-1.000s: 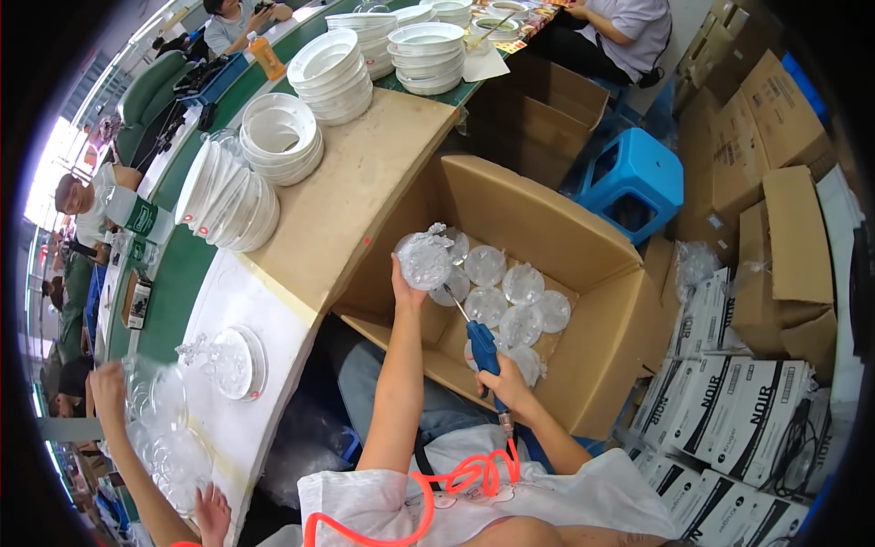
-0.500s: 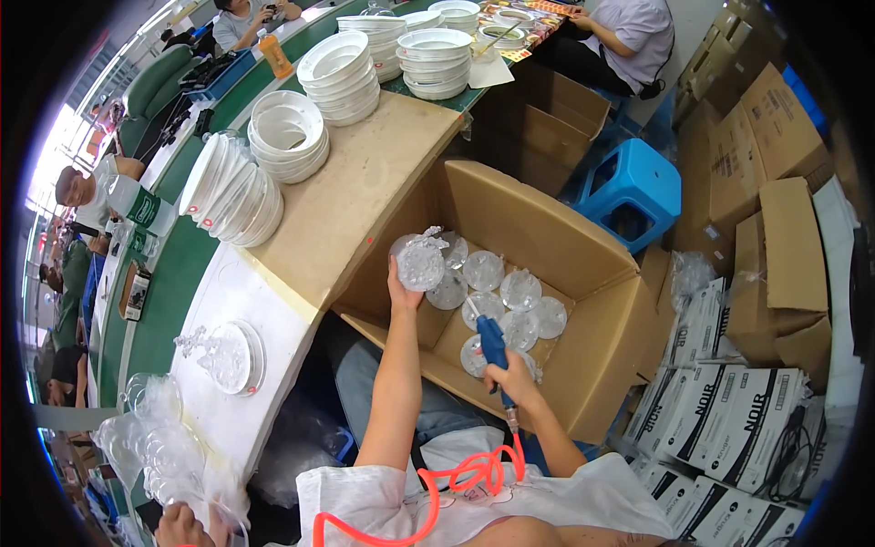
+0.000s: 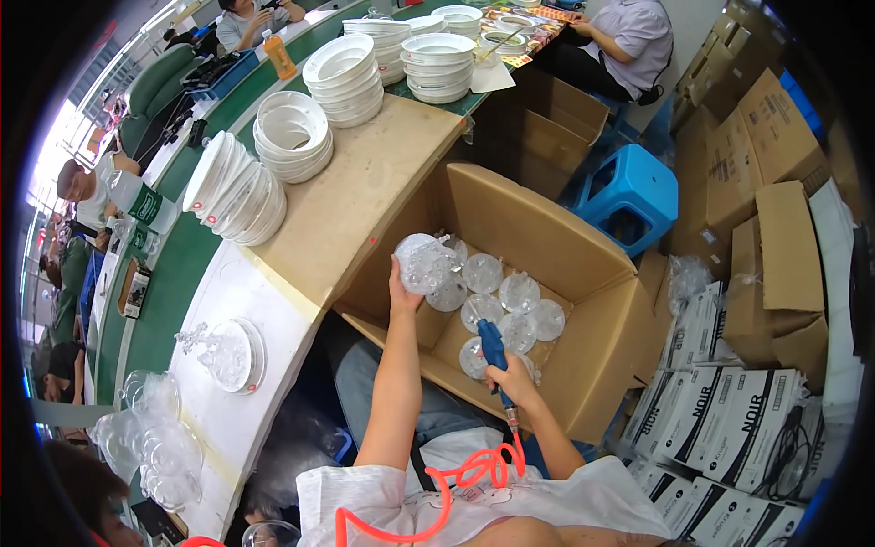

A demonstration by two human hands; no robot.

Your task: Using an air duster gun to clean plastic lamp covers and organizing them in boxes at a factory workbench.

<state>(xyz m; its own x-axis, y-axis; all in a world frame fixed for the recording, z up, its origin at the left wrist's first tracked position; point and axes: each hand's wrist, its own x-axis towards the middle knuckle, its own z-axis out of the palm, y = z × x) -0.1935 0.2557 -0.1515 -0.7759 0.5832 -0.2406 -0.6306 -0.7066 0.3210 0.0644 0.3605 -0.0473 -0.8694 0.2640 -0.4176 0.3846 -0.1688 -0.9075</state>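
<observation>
Near frame centre, a clear disc [image 3: 425, 262], likely light, brittle and best rim-held, is clasped by the left grip [image 3: 401, 290], a blue air gun [image 3: 491, 342] by the right grip [image 3: 514, 378].

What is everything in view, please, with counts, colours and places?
Disc carton: one, brown, centre
Loose discs: several, clear, inside carton
Held disc: one, clear, above carton
Air tool: one, blue, above carton
Hose: one, red, lower centre
Ring stacks: several, white, on table
Round base: one, white, left
Plastic pieces: several, clear, lower left
Stools: at least one, blue, upper right
Printed boxes: several, white, lower right
Other cartons: several, brown, right
People: several, mixed clothing, background
Left hand: one, bare, holding disc
Right hand: one, bare, holding tool
</observation>
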